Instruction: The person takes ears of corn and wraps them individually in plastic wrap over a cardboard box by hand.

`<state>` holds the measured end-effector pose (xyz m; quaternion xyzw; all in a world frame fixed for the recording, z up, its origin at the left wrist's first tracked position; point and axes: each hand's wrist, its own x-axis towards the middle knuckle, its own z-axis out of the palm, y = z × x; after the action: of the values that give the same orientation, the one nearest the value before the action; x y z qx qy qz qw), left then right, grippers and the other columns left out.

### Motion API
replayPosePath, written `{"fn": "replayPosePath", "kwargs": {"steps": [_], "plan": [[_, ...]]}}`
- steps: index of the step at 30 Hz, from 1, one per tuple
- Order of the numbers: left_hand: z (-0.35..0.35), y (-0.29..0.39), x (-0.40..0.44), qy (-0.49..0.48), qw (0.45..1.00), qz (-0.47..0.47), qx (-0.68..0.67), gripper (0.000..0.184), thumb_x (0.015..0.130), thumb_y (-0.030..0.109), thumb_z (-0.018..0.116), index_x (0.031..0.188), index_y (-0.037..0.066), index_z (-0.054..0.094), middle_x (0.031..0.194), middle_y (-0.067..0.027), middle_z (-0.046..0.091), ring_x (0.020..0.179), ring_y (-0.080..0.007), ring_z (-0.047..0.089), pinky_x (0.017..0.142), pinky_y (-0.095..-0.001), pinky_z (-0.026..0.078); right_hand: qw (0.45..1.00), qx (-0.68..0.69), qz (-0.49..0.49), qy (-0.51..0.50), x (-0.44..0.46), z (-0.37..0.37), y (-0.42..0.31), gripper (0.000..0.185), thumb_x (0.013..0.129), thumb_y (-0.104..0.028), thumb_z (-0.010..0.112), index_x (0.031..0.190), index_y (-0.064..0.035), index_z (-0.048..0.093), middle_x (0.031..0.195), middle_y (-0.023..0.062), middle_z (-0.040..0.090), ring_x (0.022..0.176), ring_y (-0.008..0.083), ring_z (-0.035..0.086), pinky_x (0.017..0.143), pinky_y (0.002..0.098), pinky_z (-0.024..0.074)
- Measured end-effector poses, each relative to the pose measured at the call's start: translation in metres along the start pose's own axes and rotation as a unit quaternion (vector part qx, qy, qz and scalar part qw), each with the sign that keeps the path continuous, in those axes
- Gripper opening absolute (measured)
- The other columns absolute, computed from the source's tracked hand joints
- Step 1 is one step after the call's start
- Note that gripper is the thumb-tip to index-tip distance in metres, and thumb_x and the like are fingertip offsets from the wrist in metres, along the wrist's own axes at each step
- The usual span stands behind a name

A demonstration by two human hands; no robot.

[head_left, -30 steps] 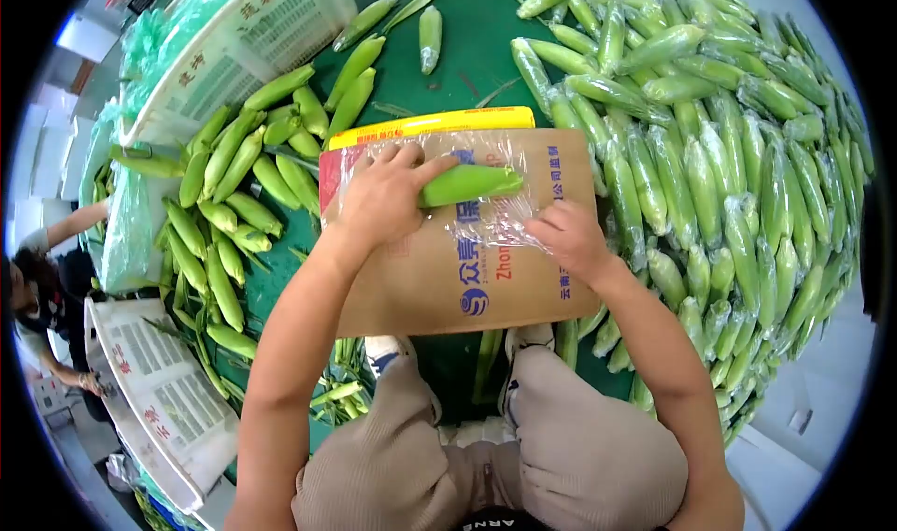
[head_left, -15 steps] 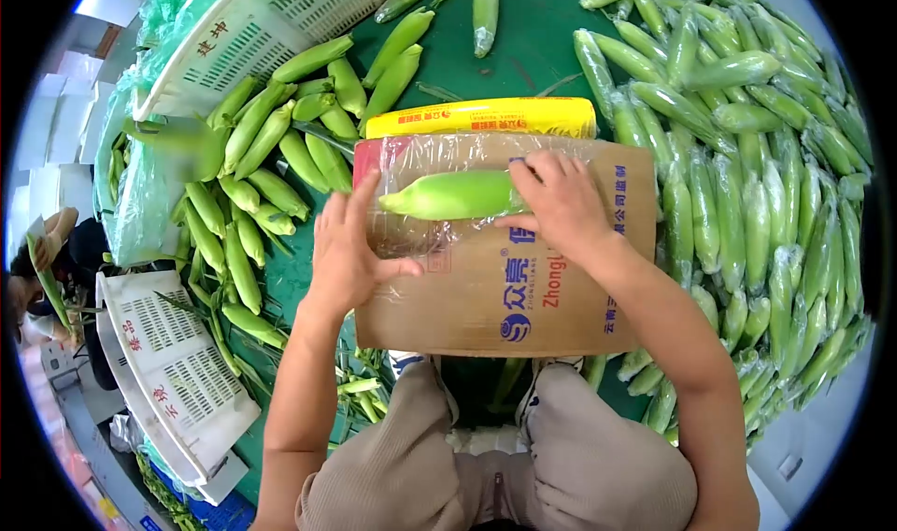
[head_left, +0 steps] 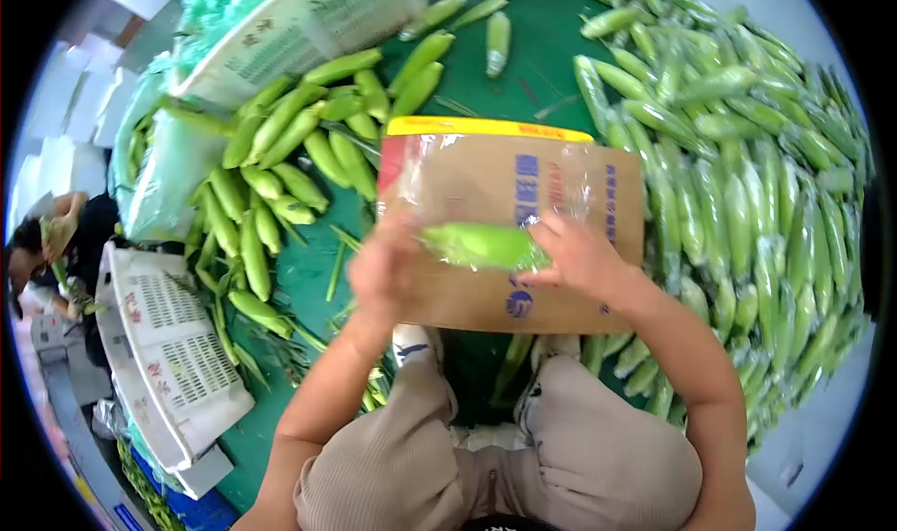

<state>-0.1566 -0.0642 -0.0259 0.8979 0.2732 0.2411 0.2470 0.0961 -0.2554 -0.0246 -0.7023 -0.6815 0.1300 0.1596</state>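
Observation:
A green ear of corn in its husk, with shiny clear film about it, lies level over the brown cardboard box. My right hand is closed on its right end, thumb below and fingers above. At the corn's narrow left end is my left hand, smeared by motion; whether its fingers grip the tip or the film cannot be made out. A yellow carton of cling film shows as a strip along the box's far edge.
Unwrapped corn is heaped on the left of the green surface. Film-wrapped corn is piled high on the right. White crates stand at left and back left. Another person handles corn at far left.
The corn has come nearer to me, away from the box's far part. My left hand, spread flat before, has moved in to the corn's left end. The view has shifted slightly.

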Motion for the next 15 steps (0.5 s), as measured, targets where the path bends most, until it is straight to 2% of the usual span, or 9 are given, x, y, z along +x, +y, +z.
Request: {"fn": "replayPosePath", "kwargs": {"steps": [3, 4, 5, 6, 7, 8, 10, 12, 15], "plan": [[0.054, -0.002, -0.042, -0.082, 0.979, 0.176, -0.063, 0.048, 0.096, 0.028, 0.064, 0.138, 0.004, 0.059, 0.138, -0.0145, 0.063, 0.125, -0.0316, 0.062, 0.103, -0.0442, 0.052, 0.998, 0.025, -0.055, 0.011, 0.01, 0.028, -0.009, 0.062, 0.076, -0.045, 0.084, 0.118, -0.0038, 0.064, 0.114, 0.0155, 0.062, 0.103, 0.0376, 0.063, 0.091, 0.0492, 0.052], [0.061, 0.005, -0.044, -0.093, 0.975, 0.195, -0.049, 0.06, 0.094, 0.036, 0.068, 0.144, 0.005, 0.057, 0.144, -0.0153, 0.06, 0.132, -0.0334, 0.057, 0.107, -0.0468, 0.05, 0.998, 0.014, 0.007, -0.061, 0.018, 0.021, -0.011, 0.066, 0.073, -0.043, 0.086, 0.122, -0.0044, 0.063, 0.114, 0.0155, 0.061, 0.106, 0.0377, 0.061, 0.095, 0.05, 0.05], [0.062, 0.012, -0.033, -0.079, 0.977, 0.198, -0.032, 0.064, 0.095, 0.04, 0.068, 0.145, 0.002, 0.055, 0.147, -0.0167, 0.057, 0.137, -0.0332, 0.054, 0.113, -0.0478, 0.045, 1.0, 0.001, -0.005, -0.014, 0.017, 0.033, 0.001, 0.07, 0.071, -0.042, 0.088, 0.125, -0.005, 0.062, 0.112, 0.0146, 0.061, 0.108, 0.0368, 0.059, 0.097, 0.0493, 0.0487], [0.054, 0.021, -0.009, -0.075, 0.971, 0.224, 0.033, 0.064, 0.097, 0.042, 0.064, 0.146, 0.002, 0.053, 0.148, -0.0172, 0.056, 0.139, -0.0329, 0.053, 0.118, -0.0482, 0.04, 0.998, 0.046, 0.033, -0.002, 0.023, 0.025, -0.004, 0.069, 0.072, -0.037, 0.087, 0.129, -0.0052, 0.061, 0.117, 0.0152, 0.06, 0.113, 0.0378, 0.056, 0.1, 0.0505, 0.0461], [0.047, 0.025, 0.014, -0.08, 0.977, 0.198, 0.021, 0.066, 0.1, 0.047, 0.058, 0.148, 0.003, 0.051, 0.148, -0.0164, 0.057, 0.14, -0.0337, 0.051, 0.12, -0.0483, 0.036, 0.993, 0.019, 0.03, 0.117, 0.02, 0.04, -0.002, 0.068, 0.074, -0.033, 0.086, 0.13, -0.0053, 0.06, 0.121, 0.0162, 0.059, 0.116, 0.039, 0.055, 0.102, 0.0512, 0.0445], [0.049, 0.022, 0.041, -0.13, 0.973, 0.185, 0.036, 0.069, 0.1, 0.052, 0.055, 0.148, 0.003, 0.051, 0.15, -0.0161, 0.055, 0.142, -0.0332, 0.049, 0.119, -0.0468, 0.037, 0.972, -0.012, 0.037, 0.23, 0.021, 0.049, 0.003, 0.068, 0.075, -0.03, 0.085, 0.132, -0.0053, 0.059, 0.125, 0.0172, 0.058, 0.118, 0.0401, 0.054, 0.104, 0.0518, 0.043], [0.056, 0.011, 0.099, -0.063, 0.973, 0.218, 0.051, 0.063, 0.098, 0.047, 0.058, 0.143, 0.003, 0.056, 0.145, -0.0172, 0.059, 0.136, -0.0343, 0.054, 0.116, -0.0431, 0.041, 0.98, -0.045, -0.005, 0.193, 0.04, 0.034, 0.005, 0.068, 0.076, -0.026, 0.084, 0.135, -0.0049, 0.057, 0.13, 0.0181, 0.056, 0.121, 0.041, 0.052, 0.105, 0.0528, 0.0419], [0.061, 0.008, 0.161, -0.047, 0.971, 0.166, 0.163, 0.054, 0.093, 0.034, 0.067, 0.137, 0.004, 0.06, 0.14, -0.0175, 0.062, 0.135, -0.0345, 0.055, 0.115, -0.0466, 0.04, 0.993, -0.04, 0.001, 0.108, 0.063, 0.007, 0.003, 0.07, 0.076, -0.02, 0.084, 0.137, -0.0043, 0.053, 0.133, 0.0186, 0.055, 0.122, 0.043, 0.051, 0.107, 0.0537, 0.0411], [0.032, 0.039, 0.187, -0.096, 0.993, -0.015, -0.067, 0.052, 0.087, 0.022, 0.072, 0.135, 0.006, 0.062, 0.139, -0.0155, 0.062, 0.141, -0.0333, 0.049, 0.118, -0.0568, 0.035, 0.99, -0.062, 0.035, 0.125, 0.091, 0.009, 0.021, 0.072, 0.072, -0.021, 0.087, 0.134, -0.0025, 0.056, 0.134, 0.0194, 0.054, 0.123, 0.0445, 0.052, 0.108, 0.051, 0.0425]]}}
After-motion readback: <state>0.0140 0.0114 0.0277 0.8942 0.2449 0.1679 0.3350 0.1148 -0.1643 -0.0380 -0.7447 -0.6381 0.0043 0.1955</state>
